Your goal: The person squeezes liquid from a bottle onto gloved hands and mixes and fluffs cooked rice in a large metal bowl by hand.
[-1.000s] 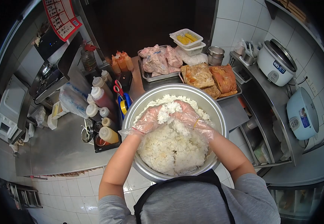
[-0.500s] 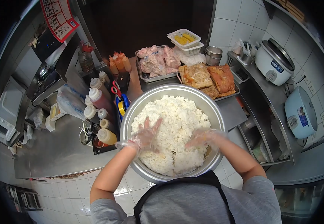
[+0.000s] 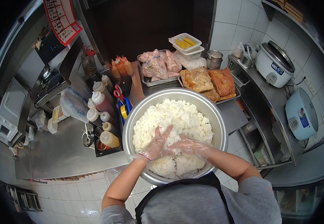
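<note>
A large round metal pot (image 3: 221,130) stands in front of my body, heaped with white cooked rice (image 3: 178,112). Both of my hands wear clear, loose plastic gloves and touch the rice near the middle of the pot. My left hand (image 3: 157,145) has its fingers stretched out and thumb apart, pointing up and to the right. Close beside it, my right hand (image 3: 187,145) reaches in from the right, fingers extended toward the left one. Some rice lies between and against the two hands. The lower fingertips are partly hidden. A seam runs through the rice nearest me.
Left of the pot, a black tray (image 3: 111,151) holds several squeeze bottles, with red-handled scissors (image 3: 118,92) behind. Beyond the pot are a tray of bagged raw meat (image 3: 156,67) and a tray of marinated slabs (image 3: 197,79). A rice cooker (image 3: 275,64) stands right.
My hands have come together, the right moving left across the rice and the left moving slightly right. The camera view has shifted a little.
</note>
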Motion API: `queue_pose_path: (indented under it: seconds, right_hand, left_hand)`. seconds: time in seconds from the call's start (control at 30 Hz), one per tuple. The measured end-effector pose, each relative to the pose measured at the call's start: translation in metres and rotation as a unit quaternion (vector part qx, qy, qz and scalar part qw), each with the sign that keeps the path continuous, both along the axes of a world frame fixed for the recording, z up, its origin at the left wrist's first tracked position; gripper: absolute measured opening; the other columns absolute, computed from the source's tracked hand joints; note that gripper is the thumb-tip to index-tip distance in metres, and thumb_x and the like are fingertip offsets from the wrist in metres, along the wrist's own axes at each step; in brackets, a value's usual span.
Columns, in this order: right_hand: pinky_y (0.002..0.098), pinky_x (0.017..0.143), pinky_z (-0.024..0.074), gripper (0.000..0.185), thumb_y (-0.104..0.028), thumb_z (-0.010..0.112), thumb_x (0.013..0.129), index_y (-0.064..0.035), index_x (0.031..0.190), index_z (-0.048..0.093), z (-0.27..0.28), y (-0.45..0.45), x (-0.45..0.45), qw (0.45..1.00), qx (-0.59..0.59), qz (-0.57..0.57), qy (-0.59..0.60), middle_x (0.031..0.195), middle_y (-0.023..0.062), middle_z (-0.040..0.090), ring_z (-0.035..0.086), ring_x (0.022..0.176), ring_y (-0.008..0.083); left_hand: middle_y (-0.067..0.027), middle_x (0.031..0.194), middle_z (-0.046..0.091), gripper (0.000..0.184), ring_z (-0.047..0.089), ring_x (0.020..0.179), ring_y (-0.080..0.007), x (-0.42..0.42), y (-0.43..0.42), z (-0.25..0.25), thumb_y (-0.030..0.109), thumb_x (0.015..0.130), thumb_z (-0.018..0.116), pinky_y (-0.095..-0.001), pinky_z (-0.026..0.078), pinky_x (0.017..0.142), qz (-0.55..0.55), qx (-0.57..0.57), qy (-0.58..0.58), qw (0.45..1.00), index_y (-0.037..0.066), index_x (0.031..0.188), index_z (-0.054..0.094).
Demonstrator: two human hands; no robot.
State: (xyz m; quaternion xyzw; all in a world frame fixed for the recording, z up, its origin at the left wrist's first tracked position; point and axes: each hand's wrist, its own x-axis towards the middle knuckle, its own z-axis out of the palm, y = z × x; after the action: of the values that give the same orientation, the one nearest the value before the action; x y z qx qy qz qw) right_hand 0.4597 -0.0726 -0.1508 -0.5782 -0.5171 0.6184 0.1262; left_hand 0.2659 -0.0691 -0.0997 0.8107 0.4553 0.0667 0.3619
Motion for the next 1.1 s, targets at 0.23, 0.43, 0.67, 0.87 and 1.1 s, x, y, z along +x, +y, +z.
queue_pose_path:
  seconds: [0.23, 0.43, 0.67, 0.87, 1.1]
  right_hand:
    - [0.0324, 0.082, 0.049, 0.036, -0.018, 0.065, 0.082, 0.0007, 0.113, 0.062, 0.058, 0.037, 0.01, 0.986, 0.152, 0.06, 0.015, 0.104, 0.0161, 0.065, 0.062, 0.095, 0.0231]
    - [0.0368, 0.084, 0.0492, 0.04, -0.017, 0.061, 0.08, 0.0027, 0.115, 0.057, 0.111, 0.027, 0.03, 0.954, 0.288, -0.078, 0.016, 0.102, 0.0168, 0.066, 0.064, 0.093, 0.029]
    - [0.0414, 0.093, 0.0471, 0.052, -0.038, 0.063, 0.085, 0.0031, 0.116, 0.056, 0.11, -0.018, 0.018, 0.857, 0.264, 0.191, -0.4, 0.106, 0.0218, 0.061, 0.059, 0.103, 0.0354]
    - [0.0443, 0.096, 0.043, 0.075, -0.06, 0.044, 0.091, 0.0066, 0.123, 0.05, 0.016, -0.026, -0.037, 0.935, 0.078, 0.284, -0.197, 0.118, 0.0262, 0.057, 0.055, 0.111, 0.0383]
    - [0.0401, 0.115, 0.0226, 0.073, -0.054, 0.037, 0.097, -0.0022, 0.148, 0.023, 0.05, -0.008, -0.041, 0.972, -0.072, 0.224, 0.019, 0.151, 0.016, 0.03, 0.031, 0.138, 0.0275]
  left_hand:
    - [-0.0215, 0.132, 0.052, 0.066, 0.046, 0.127, -0.0331, 0.0, 0.031, 0.019, 0.024, 0.083, 0.071, -0.0402, 0.035, 0.108, 0.027, 0.151, -0.129, 0.98, 0.006, 0.139, 0.042]
    - [-0.0197, 0.113, 0.063, 0.044, 0.056, 0.114, -0.0352, 0.016, 0.061, 0.025, 0.022, 0.082, 0.073, -0.0396, 0.043, 0.099, 0.04, 0.213, -0.184, 0.959, 0.004, 0.12, 0.059]
    - [-0.0201, 0.148, 0.029, 0.088, 0.038, 0.131, -0.0412, -0.004, 0.053, 0.051, 0.037, 0.069, 0.081, -0.0431, 0.035, 0.109, -0.024, 0.129, -0.003, 0.991, 0.02, 0.143, 0.038]
    - [-0.0158, 0.147, 0.031, 0.076, 0.037, 0.133, -0.0363, -0.03, 0.051, 0.032, 0.03, 0.077, 0.077, -0.0455, 0.035, 0.109, 0.152, 0.209, -0.106, 0.96, 0.02, 0.142, 0.039]
    - [-0.0106, 0.121, 0.054, 0.028, 0.061, 0.105, -0.0219, -0.031, 0.055, -0.009, 0.001, 0.083, 0.067, -0.0317, 0.052, 0.089, 0.207, 0.252, -0.347, 0.88, 0.006, 0.111, 0.063]
